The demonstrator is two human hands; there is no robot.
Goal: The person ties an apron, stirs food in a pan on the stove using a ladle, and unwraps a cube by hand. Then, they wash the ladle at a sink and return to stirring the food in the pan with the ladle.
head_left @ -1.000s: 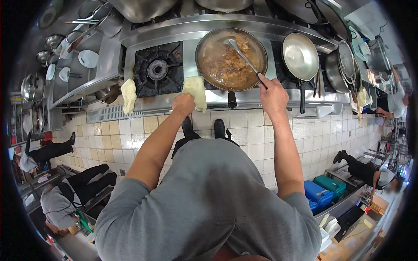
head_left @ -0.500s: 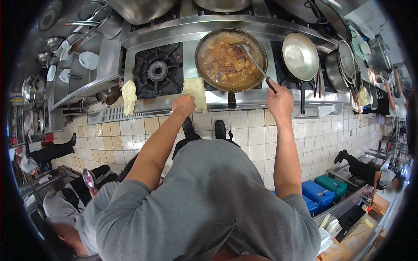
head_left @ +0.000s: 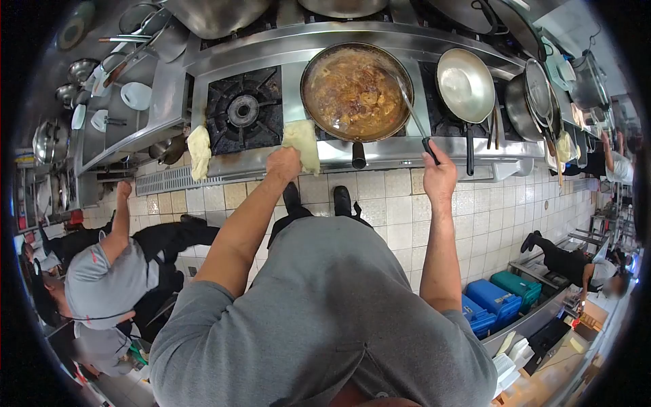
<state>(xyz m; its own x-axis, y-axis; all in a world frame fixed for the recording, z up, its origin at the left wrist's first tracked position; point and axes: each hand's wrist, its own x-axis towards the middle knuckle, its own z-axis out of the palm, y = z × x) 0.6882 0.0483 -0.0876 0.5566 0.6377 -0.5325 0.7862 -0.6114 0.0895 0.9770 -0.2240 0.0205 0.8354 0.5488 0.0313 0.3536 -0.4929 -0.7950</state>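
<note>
My left hand (head_left: 283,163) is closed on the lower left edge of a folded pale yellow cloth (head_left: 302,139) at the stove's front rail. In my right hand (head_left: 441,171) is the black handle of a long metal spatula (head_left: 418,117). It reaches over the right rim of a wide frying pan (head_left: 303,100), and its head is hard to make out at the food. Reddish-brown saucy food (head_left: 352,88) with chunks fills the pan. The pan's short dark handle (head_left: 358,156) points toward me, and neither hand touches it.
Left of the pan is a bare burner (head_left: 243,110), with another cloth (head_left: 199,152) hanging beside it. An empty pan (head_left: 465,85) stands to the right, its handle jutting forward. A co-worker (head_left: 112,271) is close behind on my left; another person (head_left: 569,261) stands farther right.
My right hand has moved slightly right and down, drawing the spatula from the food's middle to the pan's right side. My left hand stays at the cloth. A co-worker at left has shifted forward.
</note>
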